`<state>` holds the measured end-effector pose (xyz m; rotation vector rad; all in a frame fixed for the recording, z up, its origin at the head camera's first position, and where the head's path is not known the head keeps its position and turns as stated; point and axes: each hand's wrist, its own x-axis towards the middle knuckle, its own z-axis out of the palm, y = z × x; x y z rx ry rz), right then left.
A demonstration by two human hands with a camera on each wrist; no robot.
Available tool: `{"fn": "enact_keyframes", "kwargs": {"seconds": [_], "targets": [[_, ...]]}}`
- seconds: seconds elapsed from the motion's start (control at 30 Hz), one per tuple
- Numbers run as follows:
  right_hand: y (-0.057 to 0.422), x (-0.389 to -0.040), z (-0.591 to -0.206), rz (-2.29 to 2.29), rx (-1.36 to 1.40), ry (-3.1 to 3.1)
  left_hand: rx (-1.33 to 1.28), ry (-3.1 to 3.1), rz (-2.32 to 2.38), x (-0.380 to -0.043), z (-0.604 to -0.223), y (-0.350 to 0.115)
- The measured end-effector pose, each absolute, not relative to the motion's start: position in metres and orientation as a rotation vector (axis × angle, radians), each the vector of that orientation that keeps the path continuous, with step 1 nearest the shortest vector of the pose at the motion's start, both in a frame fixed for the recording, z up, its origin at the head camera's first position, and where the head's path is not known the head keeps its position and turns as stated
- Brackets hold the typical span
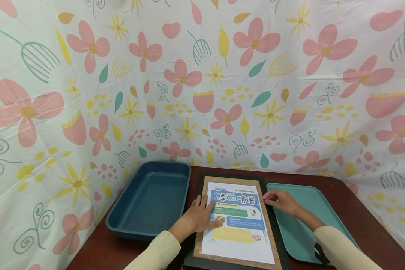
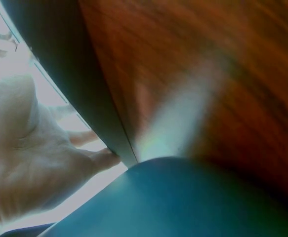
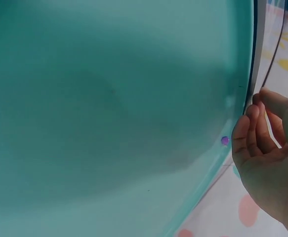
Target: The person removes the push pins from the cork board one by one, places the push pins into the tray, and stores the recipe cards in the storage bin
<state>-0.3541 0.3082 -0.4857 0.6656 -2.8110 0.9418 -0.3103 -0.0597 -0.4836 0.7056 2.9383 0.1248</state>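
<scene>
A printed sheet [image 1: 237, 253] with blue, green and yellow blocks and Chinese lettering lies on a cork board [image 1: 202, 240] with a dark surround. My left hand [image 1: 197, 217] rests on the sheet's left side, fingers spread over sheet and cork. The left wrist view shows this hand [image 2: 30, 148] from the palm side. At the board's upper right edge, my right hand [image 1: 283, 202] has its thumb and fingertips brought together. In the right wrist view the right hand [image 3: 267, 133] is beside the tray's rim; whether something small sits between its fingertips is hidden.
Left of the board stands a deep blue basin [image 1: 148, 202]. On the right lies a flat teal tray [image 1: 310, 198], under my right forearm. A small purple thing [image 3: 225, 140] is near the tray's edge. The brown table [image 1: 361, 221] meets a floral curtain [image 1: 189, 112] behind.
</scene>
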Motion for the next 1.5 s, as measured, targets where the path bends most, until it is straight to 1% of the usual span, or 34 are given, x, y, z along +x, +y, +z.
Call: {"fn": "enact_keyframes", "kwargs": {"seconds": [0.8,1.3,1.5], "targets": [[0.331,-0.366,-0.487,0.838,0.475,-2.768,0.712,2.931,0.152,-0.313,-0.479,-0.060],[0.340,-0.370,-0.498,0.809,0.413,-2.801,0.703,2.926,0.157,-0.311,-0.482,-0.059],[0.339,-0.369,-0.498,0.821,0.436,-2.800,0.701,2.928,0.147,-0.310,-0.481,-0.060]]}}
